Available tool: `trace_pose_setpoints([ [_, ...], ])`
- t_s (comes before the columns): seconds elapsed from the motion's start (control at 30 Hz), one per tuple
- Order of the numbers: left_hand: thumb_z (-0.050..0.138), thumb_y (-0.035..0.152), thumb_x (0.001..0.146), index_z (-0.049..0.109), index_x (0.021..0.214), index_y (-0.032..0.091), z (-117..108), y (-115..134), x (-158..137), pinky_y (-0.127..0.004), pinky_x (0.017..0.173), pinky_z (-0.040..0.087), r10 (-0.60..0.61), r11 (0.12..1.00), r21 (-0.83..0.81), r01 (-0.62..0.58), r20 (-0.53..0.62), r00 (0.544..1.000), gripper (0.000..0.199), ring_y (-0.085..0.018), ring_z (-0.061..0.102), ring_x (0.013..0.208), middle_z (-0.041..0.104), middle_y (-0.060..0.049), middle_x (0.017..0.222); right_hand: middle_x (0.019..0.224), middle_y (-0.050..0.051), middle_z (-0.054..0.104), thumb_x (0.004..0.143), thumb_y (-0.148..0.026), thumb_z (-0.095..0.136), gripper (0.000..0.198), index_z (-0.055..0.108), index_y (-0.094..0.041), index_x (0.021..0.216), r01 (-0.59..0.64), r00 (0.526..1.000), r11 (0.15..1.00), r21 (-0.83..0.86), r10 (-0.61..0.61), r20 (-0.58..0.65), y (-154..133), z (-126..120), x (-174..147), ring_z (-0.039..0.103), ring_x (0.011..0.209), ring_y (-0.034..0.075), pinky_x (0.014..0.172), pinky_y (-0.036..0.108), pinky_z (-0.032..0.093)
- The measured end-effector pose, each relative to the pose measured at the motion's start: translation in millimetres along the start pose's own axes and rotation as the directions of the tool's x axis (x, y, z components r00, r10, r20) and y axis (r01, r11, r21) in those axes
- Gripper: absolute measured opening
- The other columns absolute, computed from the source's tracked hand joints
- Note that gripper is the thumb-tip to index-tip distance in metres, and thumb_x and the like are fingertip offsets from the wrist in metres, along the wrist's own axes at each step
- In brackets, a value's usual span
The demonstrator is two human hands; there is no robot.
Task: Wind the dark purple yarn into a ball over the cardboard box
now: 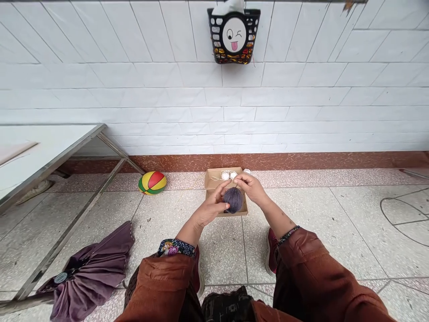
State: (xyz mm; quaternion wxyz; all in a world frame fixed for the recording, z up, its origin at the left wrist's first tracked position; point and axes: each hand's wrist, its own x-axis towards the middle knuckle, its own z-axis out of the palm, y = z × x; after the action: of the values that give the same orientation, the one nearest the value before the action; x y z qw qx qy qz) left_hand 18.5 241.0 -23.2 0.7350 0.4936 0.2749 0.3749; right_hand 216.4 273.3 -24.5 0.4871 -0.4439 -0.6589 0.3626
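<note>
A purple-grey ball of yarn [233, 200] rests in my left hand [210, 208], with the thumb and fingers curled around its left side. Just above the ball, my right hand [252, 187] is closed in a pinch, and a thin dark strand seems to run from its fingertips down to the ball. Beneath both hands lies an open cardboard box [244, 209], partly hidden by them. Two white balls of yarn [225, 175] with loose strands sit in its far section, near the wall.
A yellow, red and green ball [152, 183] lies by the wall. At left are a metal-framed table [72, 143] and a folded purple umbrella [97, 264]. A black basket [233, 38] hangs on the tiled wall. A thin wire hoop [385, 214] lies at right.
</note>
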Motion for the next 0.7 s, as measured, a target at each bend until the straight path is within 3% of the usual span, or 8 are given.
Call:
trace_pose_setpoints([
  [0.13,0.08,0.027,0.071,0.06,0.136,0.024,7,7,-7,-0.038,0.101,0.046,0.053,0.978,-0.202,-0.058,-0.03,0.998,0.068,-0.027,0.057,0.123,0.059,-0.011,0.138,0.077,0.002,0.062,0.091,-0.049,0.058,0.03,0.064,-0.022,0.081,-0.07,0.997,0.998,-0.006,0.07,-0.014,12,15,-8,0.056,0.072,0.018,0.07,0.029,0.046],
  [0.23,0.079,0.025,0.07,0.065,0.124,0.02,6,13,-8,-0.04,0.107,0.043,0.114,0.952,-0.268,-0.148,-0.139,0.984,0.056,-0.026,0.059,0.122,0.065,-0.011,0.128,0.074,0.002,0.061,0.095,-0.045,0.051,0.029,0.062,-0.022,0.082,-0.036,0.999,0.996,-0.083,0.034,-0.024,9,25,-17,0.055,0.069,0.017,0.067,0.029,0.045],
  [0.37,0.078,0.02,0.071,0.065,0.116,0.02,1,25,-11,-0.04,0.107,0.044,0.163,0.927,-0.289,-0.237,-0.258,0.952,0.048,-0.022,0.062,0.113,0.069,-0.007,0.115,0.086,0.004,0.068,0.099,-0.04,0.046,0.027,0.066,-0.022,0.094,0.035,0.999,0.986,-0.166,-0.041,-0.031,-3,36,-30,0.062,0.079,0.019,0.075,0.03,0.048],
  [0.6,0.08,0.018,0.067,0.066,0.108,0.02,-3,28,-31,-0.032,0.094,0.048,0.146,0.933,-0.242,-0.267,-0.425,0.894,0.043,-0.017,0.063,0.098,0.07,-0.003,0.104,0.092,0.007,0.073,0.102,-0.038,0.051,0.026,0.07,-0.021,0.096,0.233,0.968,0.959,-0.164,-0.211,0.137,-17,59,-62,0.068,0.088,0.021,0.082,0.034,0.052],
  [0.7,0.082,0.021,0.066,0.066,0.107,0.021,-4,24,-41,-0.03,0.086,0.049,0.097,0.948,-0.223,-0.228,-0.479,0.873,0.044,-0.016,0.063,0.092,0.069,-0.002,0.103,0.087,0.006,0.071,0.102,-0.037,0.053,0.026,0.071,-0.021,0.095,0.314,0.935,0.936,-0.161,-0.277,0.22,-30,61,-72,0.066,0.081,0.019,0.075,0.031,0.052],
])
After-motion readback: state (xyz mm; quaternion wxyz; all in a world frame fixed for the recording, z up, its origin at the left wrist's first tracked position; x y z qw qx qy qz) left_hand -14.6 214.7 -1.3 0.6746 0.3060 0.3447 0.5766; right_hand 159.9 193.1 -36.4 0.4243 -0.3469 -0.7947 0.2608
